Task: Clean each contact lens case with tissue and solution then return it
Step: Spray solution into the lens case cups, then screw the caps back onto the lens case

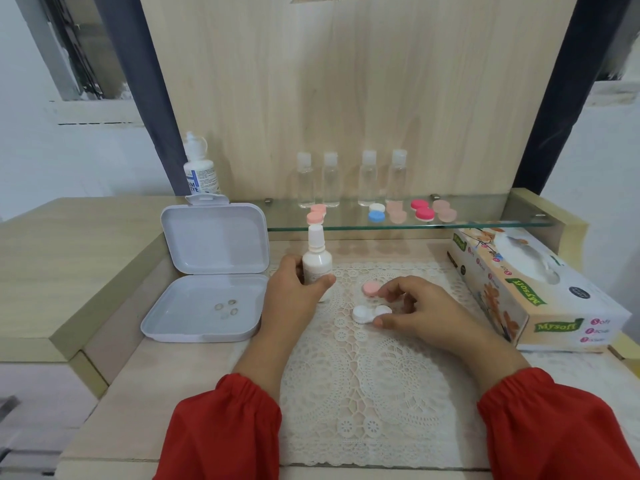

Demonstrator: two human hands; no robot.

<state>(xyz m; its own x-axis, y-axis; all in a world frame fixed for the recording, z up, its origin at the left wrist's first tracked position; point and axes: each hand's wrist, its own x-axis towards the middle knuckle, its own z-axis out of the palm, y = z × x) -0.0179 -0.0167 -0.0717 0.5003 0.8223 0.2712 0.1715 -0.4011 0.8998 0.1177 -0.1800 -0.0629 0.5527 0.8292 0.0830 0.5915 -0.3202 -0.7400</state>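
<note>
Left hand (294, 289) wrapped round the upright bottle (317, 261). Right hand (414, 308) pinches the white case (369, 314) on the doily, pink cap (371, 288) at its fingertips. Risks judged: bottle tipped if lifted carelessly; cap nudged off; solution spilled onto lace. Tissue box (519, 292) beyond the right hand, untouched.

Red sleeves (221, 427), gathered, seemingly elasticated cuffs.
</note>
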